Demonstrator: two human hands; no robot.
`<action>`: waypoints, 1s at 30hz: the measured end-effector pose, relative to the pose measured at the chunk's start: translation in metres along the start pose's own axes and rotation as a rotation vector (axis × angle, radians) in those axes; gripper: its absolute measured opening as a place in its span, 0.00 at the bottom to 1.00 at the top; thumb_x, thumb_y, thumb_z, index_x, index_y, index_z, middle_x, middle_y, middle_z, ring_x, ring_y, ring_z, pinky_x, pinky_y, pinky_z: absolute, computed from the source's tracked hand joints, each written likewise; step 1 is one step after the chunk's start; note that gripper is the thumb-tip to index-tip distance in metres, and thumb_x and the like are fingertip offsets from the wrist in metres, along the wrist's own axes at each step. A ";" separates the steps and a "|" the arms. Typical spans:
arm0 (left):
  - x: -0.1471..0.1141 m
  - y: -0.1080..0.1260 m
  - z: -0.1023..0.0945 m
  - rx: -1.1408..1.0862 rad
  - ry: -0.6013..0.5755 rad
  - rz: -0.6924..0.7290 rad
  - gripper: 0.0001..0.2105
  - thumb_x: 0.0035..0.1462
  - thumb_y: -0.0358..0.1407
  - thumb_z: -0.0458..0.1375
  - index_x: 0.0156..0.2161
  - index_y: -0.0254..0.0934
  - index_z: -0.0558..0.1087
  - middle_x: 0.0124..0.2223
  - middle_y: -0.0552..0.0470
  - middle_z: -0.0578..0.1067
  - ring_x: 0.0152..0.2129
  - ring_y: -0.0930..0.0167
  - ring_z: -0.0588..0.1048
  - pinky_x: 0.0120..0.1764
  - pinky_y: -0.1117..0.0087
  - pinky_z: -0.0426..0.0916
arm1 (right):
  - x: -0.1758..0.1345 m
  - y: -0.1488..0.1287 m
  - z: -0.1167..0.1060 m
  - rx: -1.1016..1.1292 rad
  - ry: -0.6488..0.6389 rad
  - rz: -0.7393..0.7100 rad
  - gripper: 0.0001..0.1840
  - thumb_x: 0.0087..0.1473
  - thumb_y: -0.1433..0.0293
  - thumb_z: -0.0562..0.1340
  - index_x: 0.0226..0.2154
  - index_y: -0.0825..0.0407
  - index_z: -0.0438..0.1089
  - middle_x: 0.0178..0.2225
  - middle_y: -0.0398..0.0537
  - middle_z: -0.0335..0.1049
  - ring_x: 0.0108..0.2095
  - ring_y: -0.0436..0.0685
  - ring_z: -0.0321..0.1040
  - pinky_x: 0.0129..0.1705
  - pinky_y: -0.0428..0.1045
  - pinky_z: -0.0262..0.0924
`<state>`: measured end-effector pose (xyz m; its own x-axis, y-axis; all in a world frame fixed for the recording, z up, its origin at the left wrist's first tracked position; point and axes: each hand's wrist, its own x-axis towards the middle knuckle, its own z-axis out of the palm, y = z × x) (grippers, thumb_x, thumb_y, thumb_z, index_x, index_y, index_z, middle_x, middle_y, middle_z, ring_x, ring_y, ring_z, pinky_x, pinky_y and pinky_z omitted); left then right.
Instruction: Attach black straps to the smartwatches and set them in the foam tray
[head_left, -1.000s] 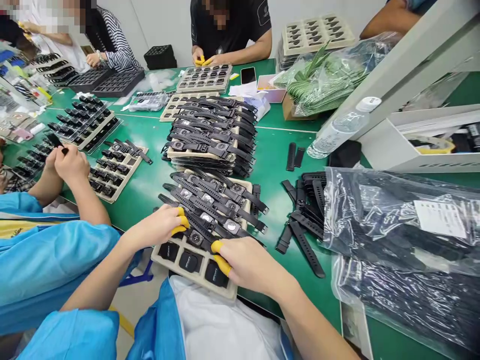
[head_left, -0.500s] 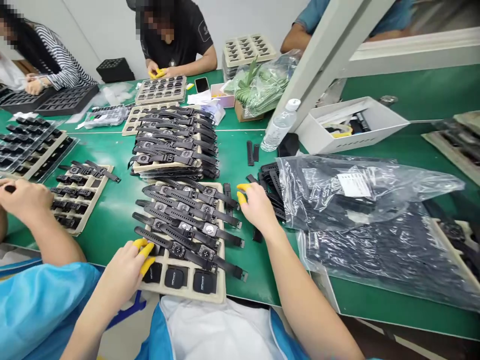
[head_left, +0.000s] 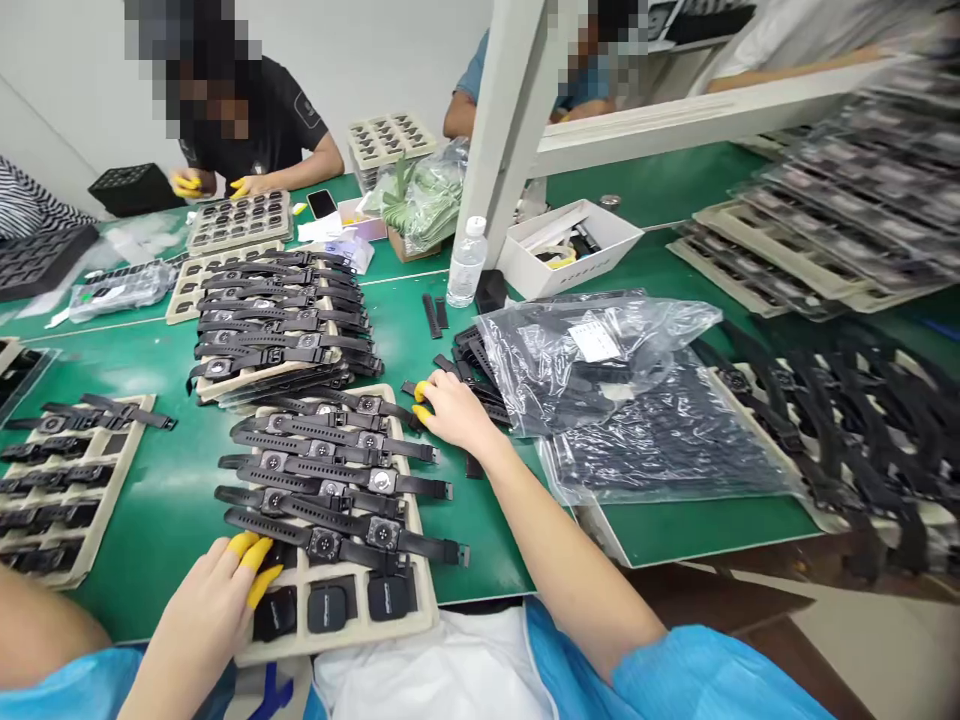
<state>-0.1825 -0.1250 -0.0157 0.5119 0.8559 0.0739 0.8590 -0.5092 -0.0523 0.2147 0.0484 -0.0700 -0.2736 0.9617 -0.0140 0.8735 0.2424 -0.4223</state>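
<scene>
Yellow finger covers are on both my hands. At the near left corner of the beige tray (head_left: 300, 640), my left hand (head_left: 206, 605) curls its covered fingertips around something dark that I cannot make out. Smartwatches (head_left: 384, 535) with black straps lie face down in overlapping rows across this tray. Square dark pieces with small white lettering (head_left: 327, 608) sit in its front compartments. Right of the tray, my right hand (head_left: 459, 410) has thumb and finger closed at a short black watch strap (head_left: 409, 388), partly hidden. Loose black straps (head_left: 480, 360) are heaped just beyond it.
Clear plastic bags of black straps (head_left: 660, 440) lie to the right. Behind my tray stands a stack of loaded trays (head_left: 247, 385). A water bottle (head_left: 466, 265) and a white box (head_left: 570, 250) are near the post. Co-workers sit across and at left.
The view has swung right, bringing more stacked trays into sight. My right hand's thumb and finger are now at the strap beside the tray. My left hand stays at the tray's near left corner.
</scene>
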 end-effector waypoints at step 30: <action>0.240 0.080 0.026 -0.901 0.220 0.194 0.24 0.62 0.22 0.49 0.62 0.36 0.65 0.57 0.42 0.76 0.55 0.65 0.76 0.58 0.61 0.74 | -0.045 -0.051 -0.009 1.683 -0.186 0.011 0.16 0.67 0.54 0.61 0.36 0.49 0.63 0.18 0.33 0.60 0.17 0.49 0.54 0.22 0.46 0.53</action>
<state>0.0088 0.0417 -0.0277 0.5568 0.7598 0.3355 0.3942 -0.5973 0.6984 0.1866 -0.0061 -0.0397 -0.4181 0.9057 -0.0701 -0.4566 -0.2762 -0.8457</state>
